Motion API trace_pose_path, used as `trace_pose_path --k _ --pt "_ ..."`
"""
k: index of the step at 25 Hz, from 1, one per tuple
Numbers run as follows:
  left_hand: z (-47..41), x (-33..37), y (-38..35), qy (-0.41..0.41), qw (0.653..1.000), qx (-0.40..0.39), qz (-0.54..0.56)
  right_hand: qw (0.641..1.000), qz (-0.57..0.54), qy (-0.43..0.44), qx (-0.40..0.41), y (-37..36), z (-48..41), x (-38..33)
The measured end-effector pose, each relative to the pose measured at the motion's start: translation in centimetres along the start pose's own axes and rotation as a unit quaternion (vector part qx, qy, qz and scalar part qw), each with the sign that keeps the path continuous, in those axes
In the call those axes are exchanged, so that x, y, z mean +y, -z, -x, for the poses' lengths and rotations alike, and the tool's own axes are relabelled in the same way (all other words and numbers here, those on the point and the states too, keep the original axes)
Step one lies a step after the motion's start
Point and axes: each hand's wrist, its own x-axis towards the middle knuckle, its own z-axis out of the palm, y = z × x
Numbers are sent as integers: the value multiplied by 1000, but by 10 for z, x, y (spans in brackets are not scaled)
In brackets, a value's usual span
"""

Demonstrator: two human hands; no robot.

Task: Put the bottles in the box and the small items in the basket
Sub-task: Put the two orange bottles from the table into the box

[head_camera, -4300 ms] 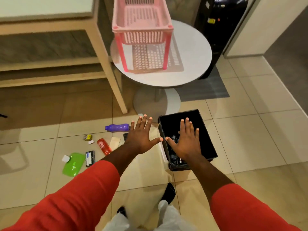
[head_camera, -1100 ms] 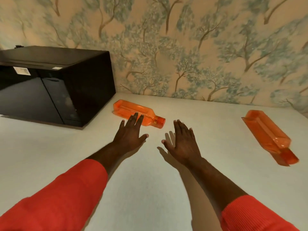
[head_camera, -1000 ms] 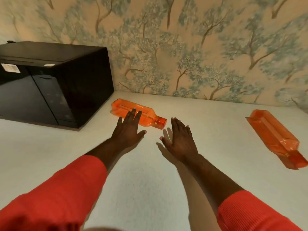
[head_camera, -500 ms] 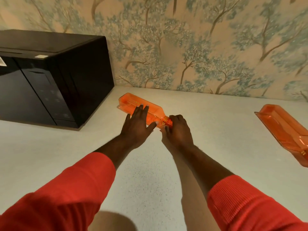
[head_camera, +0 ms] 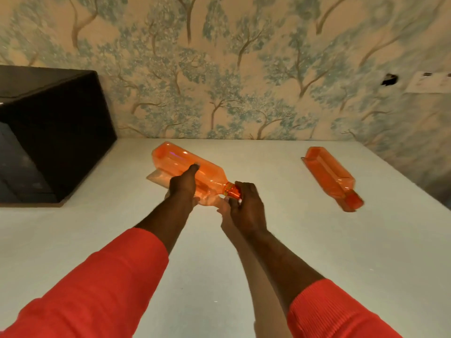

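home, tree-patterned wallpaper [head_camera: 219, 69], black microwave [head_camera: 48, 132]

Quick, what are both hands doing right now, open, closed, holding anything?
Left hand: closed, gripping the body of the orange bottle.
Right hand: closed, holding that bottle's cap end.

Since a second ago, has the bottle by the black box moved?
Yes. The bottle, gripped by left hand and right hand, has lifted off the white counter.
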Motion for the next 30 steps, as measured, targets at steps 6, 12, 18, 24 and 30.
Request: trace_pose_path --k 6,12,18,24,30 --pt "46 -31 -82 -40 997 -52 -40 994 103 11 -20 99 -6 65" --pt "89 -75 -168 -79 982 -117 -126 962 259 0 82 212 -67 148" --pt "99 -115 -214 -37 985 -131 -108 939 319 -125 -18 228 -127 207" --pt "102 -119 -223 -42 986 -118 -112 953 258 -158 -14 230 -132 222" --pt "128 -112 -214 -69 970 -151 -178 980 43 -188 38 253 -89 202"
